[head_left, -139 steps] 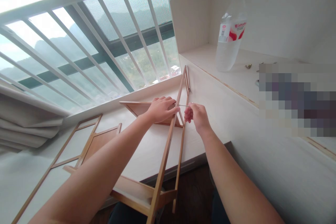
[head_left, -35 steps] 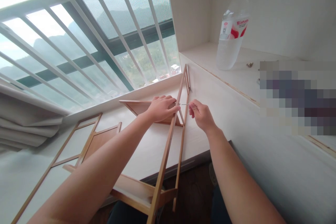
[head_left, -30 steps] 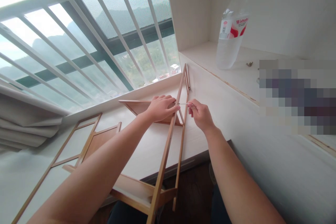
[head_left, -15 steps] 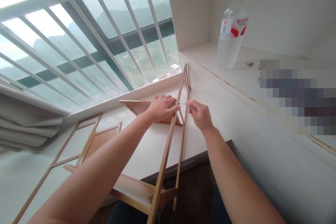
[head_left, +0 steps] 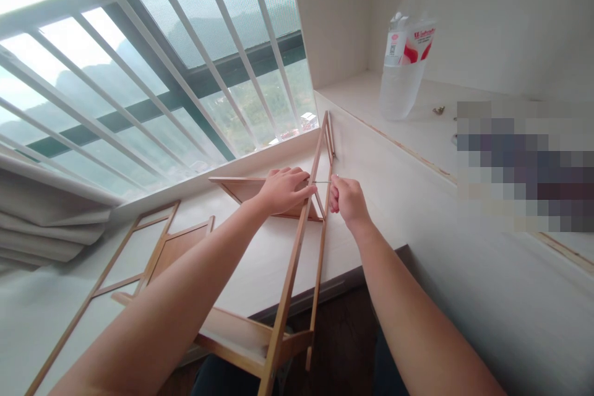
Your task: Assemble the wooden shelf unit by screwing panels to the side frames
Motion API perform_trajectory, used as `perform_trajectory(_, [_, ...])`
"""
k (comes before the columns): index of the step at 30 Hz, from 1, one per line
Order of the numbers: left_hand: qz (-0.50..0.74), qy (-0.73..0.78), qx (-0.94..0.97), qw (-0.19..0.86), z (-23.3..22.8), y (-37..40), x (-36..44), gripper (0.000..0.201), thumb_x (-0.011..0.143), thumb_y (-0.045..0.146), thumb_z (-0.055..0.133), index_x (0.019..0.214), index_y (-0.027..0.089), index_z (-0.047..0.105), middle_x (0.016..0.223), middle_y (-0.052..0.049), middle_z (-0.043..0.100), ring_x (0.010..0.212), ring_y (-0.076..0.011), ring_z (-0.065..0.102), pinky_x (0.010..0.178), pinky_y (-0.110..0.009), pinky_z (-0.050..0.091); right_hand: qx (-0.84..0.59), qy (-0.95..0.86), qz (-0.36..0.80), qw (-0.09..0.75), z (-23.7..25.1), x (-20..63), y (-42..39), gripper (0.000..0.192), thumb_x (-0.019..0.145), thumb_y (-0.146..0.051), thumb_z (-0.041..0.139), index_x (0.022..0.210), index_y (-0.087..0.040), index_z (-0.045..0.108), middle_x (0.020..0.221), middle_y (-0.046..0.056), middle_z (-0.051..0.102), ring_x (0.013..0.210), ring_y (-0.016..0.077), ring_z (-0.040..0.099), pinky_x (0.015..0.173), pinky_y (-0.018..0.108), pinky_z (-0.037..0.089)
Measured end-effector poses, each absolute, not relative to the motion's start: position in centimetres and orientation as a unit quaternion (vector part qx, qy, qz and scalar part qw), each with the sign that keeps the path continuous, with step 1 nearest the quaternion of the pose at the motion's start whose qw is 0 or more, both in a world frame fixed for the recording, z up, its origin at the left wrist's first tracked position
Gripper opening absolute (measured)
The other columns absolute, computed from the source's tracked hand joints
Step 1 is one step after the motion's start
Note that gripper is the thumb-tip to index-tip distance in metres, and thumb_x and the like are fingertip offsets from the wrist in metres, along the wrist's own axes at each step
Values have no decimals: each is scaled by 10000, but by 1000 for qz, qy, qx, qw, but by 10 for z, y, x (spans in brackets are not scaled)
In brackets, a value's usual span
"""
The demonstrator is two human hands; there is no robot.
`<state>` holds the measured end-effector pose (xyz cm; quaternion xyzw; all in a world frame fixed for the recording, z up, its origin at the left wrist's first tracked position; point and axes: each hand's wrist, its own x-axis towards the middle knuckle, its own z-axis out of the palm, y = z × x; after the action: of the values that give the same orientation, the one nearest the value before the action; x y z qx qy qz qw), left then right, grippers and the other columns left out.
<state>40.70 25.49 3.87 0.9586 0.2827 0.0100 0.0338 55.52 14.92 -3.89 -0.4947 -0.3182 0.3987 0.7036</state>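
We see the left hand [head_left: 284, 189] pressed flat over the top edge of a wooden shelf board [head_left: 253, 189] where it meets the long rail of a wooden frame [head_left: 297, 247]; its grip is clenched on that joint, fingers curled over the rail. The right hand [head_left: 346, 200] sits just beside it on the other side of the rail, grip pinched shut on a thin metal hex key [head_left: 323, 182], whose shaft runs level from the fingers to the rail, tip touching the wood near the left fingertips. The frame leans tilted, far end resting against the white side wall by the window sill [head_left: 260, 158], near end coming off the bench [head_left: 273, 260] toward us, with another board fixed across it low down. A second flat frame [head_left: 139, 253] lies on the bench well left of the hands. On the raised shelf [head_left: 417, 136] to the right stands a clear water bottle [head_left: 406, 55] with a red and white label, upright, and a small brass fitting [head_left: 438, 110] lies near it. White window bars [head_left: 185, 68] fill the background.
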Motion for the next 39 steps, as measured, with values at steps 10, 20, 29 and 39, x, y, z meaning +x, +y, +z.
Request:
perform_trajectory(10, [7,285,958,31,39,254,408,529,985,696,348,1014,255,639,1167,-57,693,1101,-301,610,964,-466,373,-500,-317,395,702,-37,554,147,453,930,-392,505,517,-242,392,348,-44,408,329,107,411,405,246,312])
perform_trajectory(20, [7,289,957,36,42,252,408,523,986,681,348,1054,265,658,1219,-61,694,1142,-307,602,989,-469,369,-465,-247,455,719,-37,559,149,415,888,-371,502,524,-266,334,339,-57,346,305,116,364,368,259,312])
perform_trajectory(29, [9,286,958,30,41,253,407,526,982,693,350,1005,260,646,1166,-56,692,1105,-303,610,972,-466,377,-539,-520,202,630,-57,577,141,460,1051,-565,432,754,-232,541,670,-6,578,579,144,534,624,270,444])
perform_trajectory(39, [9,285,958,35,42,252,408,529,981,700,345,966,255,630,1111,-54,686,1077,-298,612,963,-465,379,-537,-553,168,614,-63,577,143,390,1073,-522,400,863,-246,578,771,11,624,627,162,550,643,272,447])
